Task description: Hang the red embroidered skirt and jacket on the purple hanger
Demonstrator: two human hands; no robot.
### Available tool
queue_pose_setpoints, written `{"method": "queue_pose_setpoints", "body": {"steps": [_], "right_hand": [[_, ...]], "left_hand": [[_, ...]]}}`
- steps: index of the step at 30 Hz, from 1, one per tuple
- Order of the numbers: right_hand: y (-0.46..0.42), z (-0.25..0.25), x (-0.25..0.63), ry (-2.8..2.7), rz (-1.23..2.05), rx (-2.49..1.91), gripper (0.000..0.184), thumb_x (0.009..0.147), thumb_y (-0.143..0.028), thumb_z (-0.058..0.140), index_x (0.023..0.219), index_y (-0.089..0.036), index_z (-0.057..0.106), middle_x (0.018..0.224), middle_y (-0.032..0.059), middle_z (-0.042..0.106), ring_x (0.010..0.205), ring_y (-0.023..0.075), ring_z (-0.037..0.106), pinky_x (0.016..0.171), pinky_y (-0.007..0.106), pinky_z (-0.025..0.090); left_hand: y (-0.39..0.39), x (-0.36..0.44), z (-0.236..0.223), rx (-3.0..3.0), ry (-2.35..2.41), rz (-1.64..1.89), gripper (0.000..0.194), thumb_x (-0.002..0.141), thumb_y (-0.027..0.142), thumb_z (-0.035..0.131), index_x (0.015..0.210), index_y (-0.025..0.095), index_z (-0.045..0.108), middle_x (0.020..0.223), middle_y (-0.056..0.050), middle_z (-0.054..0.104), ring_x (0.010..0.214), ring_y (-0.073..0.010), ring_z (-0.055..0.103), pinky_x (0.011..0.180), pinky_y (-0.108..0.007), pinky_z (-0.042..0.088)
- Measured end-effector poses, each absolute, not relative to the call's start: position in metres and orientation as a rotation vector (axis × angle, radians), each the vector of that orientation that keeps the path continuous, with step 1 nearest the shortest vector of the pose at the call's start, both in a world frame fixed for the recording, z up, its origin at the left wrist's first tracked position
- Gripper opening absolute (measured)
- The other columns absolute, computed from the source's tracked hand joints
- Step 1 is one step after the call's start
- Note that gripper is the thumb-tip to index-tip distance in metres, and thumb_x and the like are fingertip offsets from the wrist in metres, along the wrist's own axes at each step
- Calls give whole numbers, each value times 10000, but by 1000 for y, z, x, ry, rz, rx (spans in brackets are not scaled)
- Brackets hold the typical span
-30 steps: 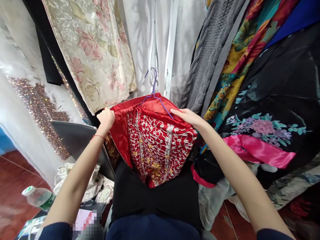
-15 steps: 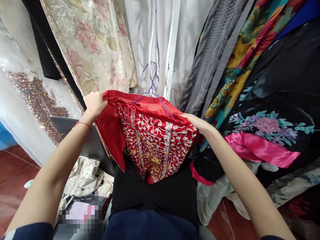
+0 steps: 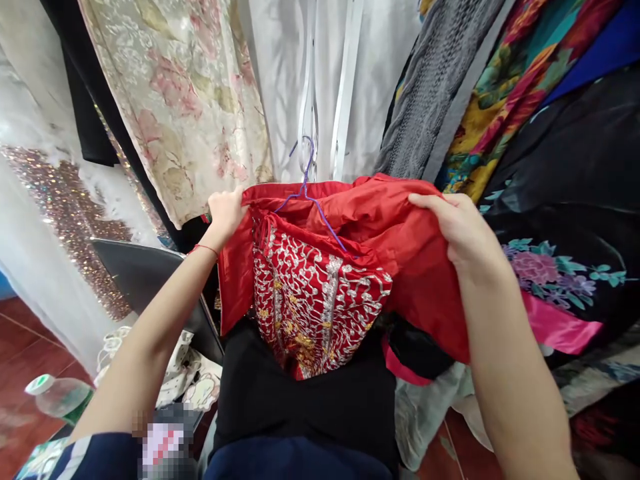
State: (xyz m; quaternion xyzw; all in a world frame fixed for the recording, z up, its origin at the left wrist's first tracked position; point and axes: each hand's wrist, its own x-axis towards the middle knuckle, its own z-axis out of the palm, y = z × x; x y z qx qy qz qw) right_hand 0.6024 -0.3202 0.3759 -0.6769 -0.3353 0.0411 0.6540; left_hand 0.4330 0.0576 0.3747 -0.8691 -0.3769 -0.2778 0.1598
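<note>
A red embroidered garment [image 3: 320, 300] with silver and gold stitching lies over my lap, its plain red lining showing at the top and on the right. Inside its upper opening sits a purple wire hanger [image 3: 323, 220], with the hook sticking up. My left hand [image 3: 227, 212] is closed on the garment's upper left edge. On the right, my right hand [image 3: 457, 223] pinches the red lining and holds it out sideways. The tips of several fingers of both hands are hidden by the cloth.
Floral cream cloth [image 3: 195, 113] hangs at the upper left, near a sequined garment [image 3: 75, 213]. A grey knitted piece [image 3: 425, 100] and a black embroidered garment [image 3: 565, 200] hang right. A dark panel [image 3: 145, 280] and a plastic bottle [image 3: 60, 397] stand at left.
My right hand has moved right and up, drawing the red lining out into a wide flap. My left hand swung out left, then came back right, still gripping the edge.
</note>
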Motion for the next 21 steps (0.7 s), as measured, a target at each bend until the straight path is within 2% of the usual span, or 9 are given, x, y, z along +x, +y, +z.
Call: {"method": "queue_pose_setpoints", "body": {"steps": [3, 8, 9, 11, 15, 18, 21], "right_hand": [[-330, 366, 586, -902, -24, -1655, 277, 811, -484, 672, 741, -217, 657, 653, 12, 655, 580, 164, 583, 546, 282, 430], [-324, 336, 552, -1081, -302, -1861, 374, 794, -604, 688, 844, -235, 650, 769, 44, 694, 727, 238, 615, 671, 330, 463], [-321, 331, 547, -1074, -330, -1903, 397, 780, -623, 699, 878, -241, 651, 788, 56, 703, 748, 258, 626, 681, 338, 467], [-314, 323, 537, -1037, -367, -2028, 441, 769, -641, 706, 949, -242, 650, 814, 82, 717, 771, 297, 644, 671, 349, 462], [-306, 316, 529, -883, -502, -2357, 423, 854, -566, 648, 1066, -201, 616, 776, 117, 710, 718, 321, 659, 603, 327, 391], [-304, 316, 537, -783, -637, -2459, 312, 922, -449, 591, 1095, -189, 591, 770, 121, 707, 695, 297, 664, 592, 307, 353], [-299, 313, 551, -731, -689, -2475, 249, 948, -382, 552, 1088, -178, 585, 799, 139, 716, 690, 286, 669, 604, 310, 359]], "left_hand": [[53, 443, 359, -2553, -1045, -647, 514, 931, 479, 444, 1253, 98, 571, 1138, -255, 684, 1098, -402, 631, 877, -418, 403], [43, 439, 323, -2649, -1021, -460, 806, 885, 606, 490, 1369, -35, 415, 1092, -293, 691, 1052, -414, 662, 843, -396, 438], [41, 437, 317, -2682, -1008, -471, 789, 902, 598, 466, 1371, -33, 407, 1081, -284, 698, 1036, -403, 673, 824, -389, 449], [35, 434, 309, -2758, -949, -556, 636, 957, 499, 395, 1354, 3, 427, 1073, -244, 712, 1001, -363, 693, 781, -367, 467], [12, 435, 306, -2773, -658, -939, 359, 963, 248, 355, 1232, 70, 513, 1066, -186, 719, 969, -279, 702, 769, -334, 479], [-24, 436, 309, -2709, -541, -1173, 271, 939, 203, 392, 1127, 105, 561, 928, -136, 725, 843, -231, 696, 725, -314, 470], [-71, 438, 311, -2717, -369, -1239, 212, 942, 261, 455, 1054, 148, 596, 772, -62, 691, 717, -186, 656, 665, -293, 434]]}}
